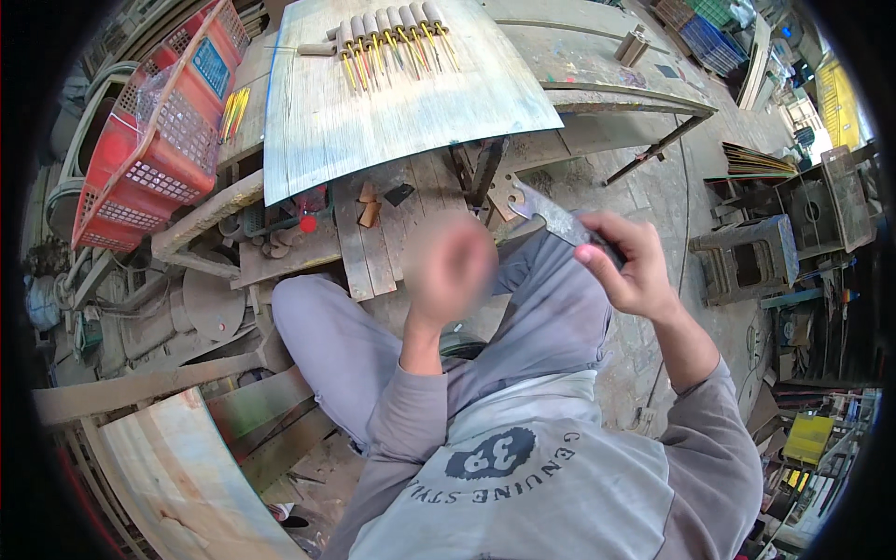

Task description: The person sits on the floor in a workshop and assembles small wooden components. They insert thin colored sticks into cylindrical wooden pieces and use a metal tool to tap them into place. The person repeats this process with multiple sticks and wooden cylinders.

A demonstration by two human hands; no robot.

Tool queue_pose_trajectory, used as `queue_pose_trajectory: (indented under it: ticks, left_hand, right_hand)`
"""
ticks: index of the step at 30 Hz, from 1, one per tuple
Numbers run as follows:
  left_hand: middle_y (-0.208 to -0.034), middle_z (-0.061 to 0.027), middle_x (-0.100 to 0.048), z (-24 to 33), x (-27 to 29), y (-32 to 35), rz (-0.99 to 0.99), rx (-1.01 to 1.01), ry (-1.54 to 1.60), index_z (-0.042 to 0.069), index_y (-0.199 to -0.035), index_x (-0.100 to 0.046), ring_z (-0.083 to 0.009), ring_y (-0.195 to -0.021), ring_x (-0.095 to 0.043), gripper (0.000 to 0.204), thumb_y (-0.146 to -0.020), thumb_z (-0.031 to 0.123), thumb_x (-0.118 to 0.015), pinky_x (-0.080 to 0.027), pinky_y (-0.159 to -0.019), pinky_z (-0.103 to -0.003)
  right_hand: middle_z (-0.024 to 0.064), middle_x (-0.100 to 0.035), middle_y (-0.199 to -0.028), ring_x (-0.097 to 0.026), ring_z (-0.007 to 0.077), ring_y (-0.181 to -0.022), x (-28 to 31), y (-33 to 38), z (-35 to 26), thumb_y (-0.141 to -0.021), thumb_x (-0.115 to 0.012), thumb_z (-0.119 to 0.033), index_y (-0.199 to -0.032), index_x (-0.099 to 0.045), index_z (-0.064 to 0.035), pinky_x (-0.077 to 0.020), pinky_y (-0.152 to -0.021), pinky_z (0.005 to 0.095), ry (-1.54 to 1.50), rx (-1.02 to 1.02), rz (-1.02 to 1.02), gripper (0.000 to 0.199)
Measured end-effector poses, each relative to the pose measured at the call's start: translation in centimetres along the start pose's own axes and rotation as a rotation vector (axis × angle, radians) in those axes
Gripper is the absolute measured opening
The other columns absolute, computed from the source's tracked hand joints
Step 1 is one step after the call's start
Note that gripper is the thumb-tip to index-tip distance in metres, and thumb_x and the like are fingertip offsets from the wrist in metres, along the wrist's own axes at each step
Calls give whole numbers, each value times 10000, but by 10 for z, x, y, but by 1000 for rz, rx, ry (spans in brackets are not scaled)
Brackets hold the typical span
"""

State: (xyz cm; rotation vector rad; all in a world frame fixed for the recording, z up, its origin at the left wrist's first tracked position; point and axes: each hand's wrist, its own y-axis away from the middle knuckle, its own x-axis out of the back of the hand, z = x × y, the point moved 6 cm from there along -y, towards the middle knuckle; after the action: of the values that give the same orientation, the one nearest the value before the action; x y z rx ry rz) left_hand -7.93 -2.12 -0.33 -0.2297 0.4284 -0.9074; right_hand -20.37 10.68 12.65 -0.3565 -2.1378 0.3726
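My right hand [630, 261] is closed around a flat, grey metal-bladed tool [551, 217], whose blade points left over my knee. Its exact kind is unclear. Close to the blade's left side is my left hand [450, 266], raised above my lap; a blur hides its fingers and anything in them. Beyond both hands, a pale board [401, 112] carries a row of beige cylindrical pieces [387, 28] with thin yellow shafts. One similar piece [317, 49] lies sideways at the row's left end.
A red plastic crate [159, 140] stands at the left, with thin yellow rods [235, 114] beside it. Small wood offcuts [370, 210] lie on planks under the board. A dusty plastic stool [747, 259] is on the right. A wooden bench [607, 61] extends behind.
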Motion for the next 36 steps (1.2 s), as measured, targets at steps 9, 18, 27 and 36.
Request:
queue_pose_trajectory:
  ticks: [9,18,27,36]
  left_hand:
    - [-786,-12,-530,1,0,2,13,42,73,43,-924,-478,-40,-624,-450,105,-908,132,-532,-370,-546,-175]
    - [-791,-22,-515,4,-4,1,-41,-78,65,40,-930,-463,-36,-596,-418,112,-909,128,-529,-344,-514,-170]
    - [-884,-52,-483,6,-10,0,-49,-12,270,32,-955,-442,-56,-605,-438,161,-881,92,-571,-359,-511,-177]
    - [-991,-67,-481,23,-13,-8,12,-152,329,16,-1032,-476,-124,-734,-554,317,-816,87,-698,-482,-623,-246]
  right_hand:
    - [12,-591,-668,-397,64,-476,17,11,20,-906,-549,-135,-1004,-606,-5,-295,-435,213,-770,-276,450,173]
    - [48,-608,-721,-487,91,-550,2,-9,-18,-947,-512,-236,-954,-563,22,-374,-474,222,124,-10,-69,264]
    - [-40,-460,-602,-409,33,-499,45,-50,101,-888,-598,-357,-956,-631,2,-301,-441,205,-274,-582,341,366]
    - [224,-646,-948,-605,381,-939,62,-141,293,-815,-604,-348,-1053,-634,-15,-467,-844,433,726,-500,271,411]
